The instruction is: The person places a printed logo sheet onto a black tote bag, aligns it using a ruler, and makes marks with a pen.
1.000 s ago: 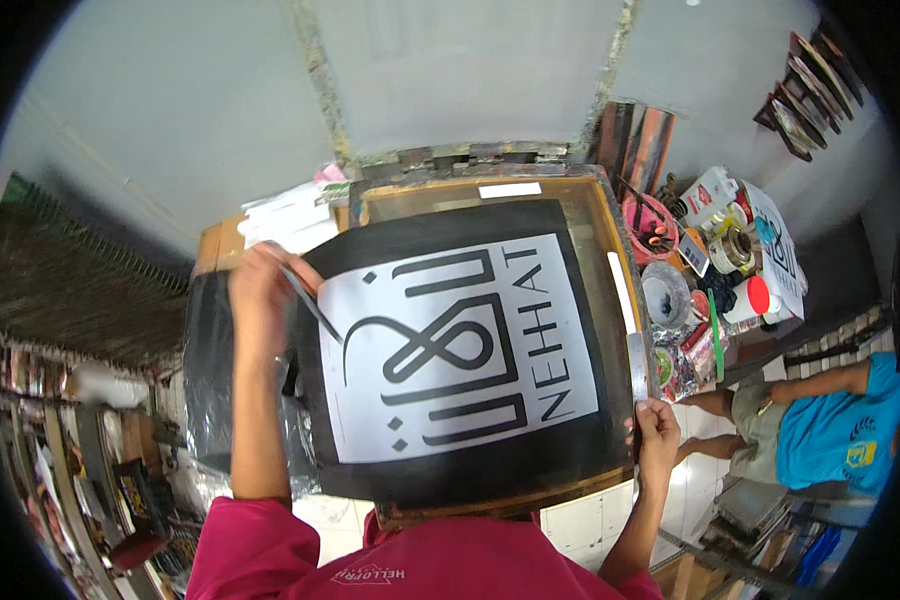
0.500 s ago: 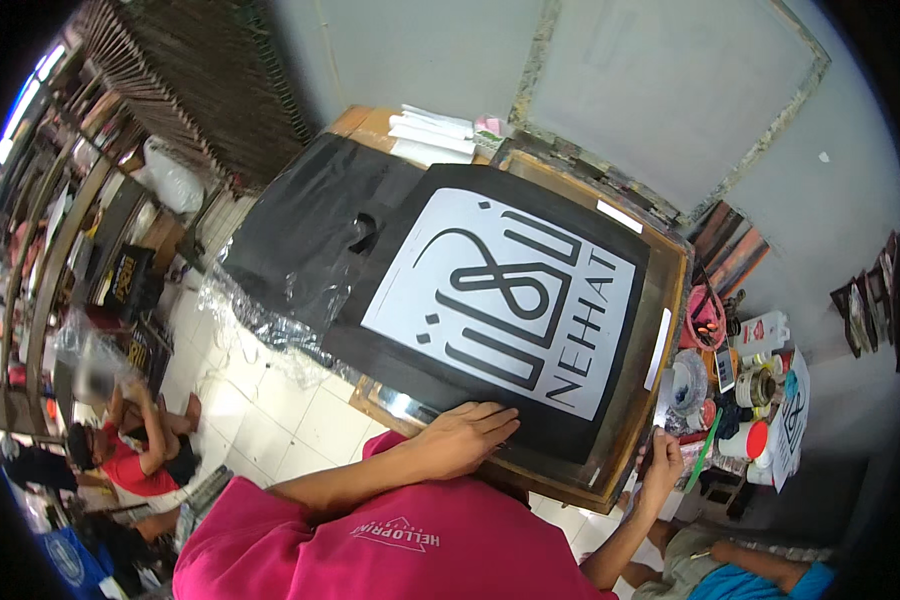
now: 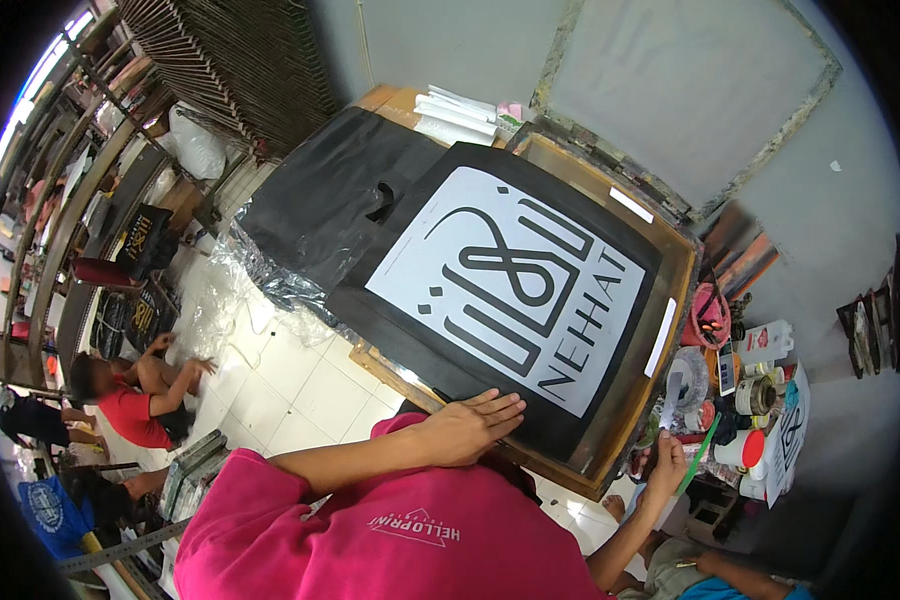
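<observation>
The wooden-framed printing screen (image 3: 530, 300) lies flat on the work table in front of me, its black mesh carrying a white panel with a black looping emblem and lettering. It sits down over a black bag (image 3: 320, 205) whose cut-out handle shows just past the frame's left edge, so I judge the screen is already seated on the piece and the ink pull is what remains; I see no squeegee in either hand. My left hand (image 3: 465, 428) rests flat on the near edge of the frame, fingers together and stretched out, gripping nothing. My right hand (image 3: 667, 462) reaches beyond the frame's right corner, fingers loosely spread beside a green strip (image 3: 700, 455); whether it grips the strip I cannot tell. Further right stand ink pots and tape rolls (image 3: 755, 395). On the tiled floor to my left, a person in red (image 3: 135, 400) sits.
</observation>
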`<state>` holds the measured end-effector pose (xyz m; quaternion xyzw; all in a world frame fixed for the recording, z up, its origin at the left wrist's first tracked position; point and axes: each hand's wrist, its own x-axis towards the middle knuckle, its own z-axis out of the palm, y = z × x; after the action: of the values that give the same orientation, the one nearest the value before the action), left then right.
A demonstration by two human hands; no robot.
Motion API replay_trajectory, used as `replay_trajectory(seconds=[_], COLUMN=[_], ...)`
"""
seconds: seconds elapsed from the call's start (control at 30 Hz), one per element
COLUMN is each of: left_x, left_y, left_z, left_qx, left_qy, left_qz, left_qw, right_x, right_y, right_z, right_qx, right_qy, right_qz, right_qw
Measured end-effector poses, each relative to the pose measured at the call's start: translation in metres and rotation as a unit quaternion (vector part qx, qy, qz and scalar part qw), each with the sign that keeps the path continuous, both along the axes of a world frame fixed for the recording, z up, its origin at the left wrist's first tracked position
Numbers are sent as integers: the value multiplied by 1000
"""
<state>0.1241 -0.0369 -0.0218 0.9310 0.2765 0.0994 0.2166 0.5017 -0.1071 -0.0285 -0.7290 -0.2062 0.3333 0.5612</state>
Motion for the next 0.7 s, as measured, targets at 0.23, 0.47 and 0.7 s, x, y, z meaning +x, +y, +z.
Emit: replay_trajectory(seconds=[0.23,0.47,0.7], left_x=[3,-3,-7], left_y=[-8,-6,1], left_z=[1,11,32], left_qx=[-13,-22,-74], left_qy=[-8,31,80], left_qz=[-3,-6,-23], left_qw=[1000,999,994], right_x=[-1,9,42], right_y=[5,20,60], right_z=[0,2,21], right_qx=[-10,-38,-51], right_qy=[-3,-40,-277], right_qz=[14,54,96], right_qw=[1000,997,955])
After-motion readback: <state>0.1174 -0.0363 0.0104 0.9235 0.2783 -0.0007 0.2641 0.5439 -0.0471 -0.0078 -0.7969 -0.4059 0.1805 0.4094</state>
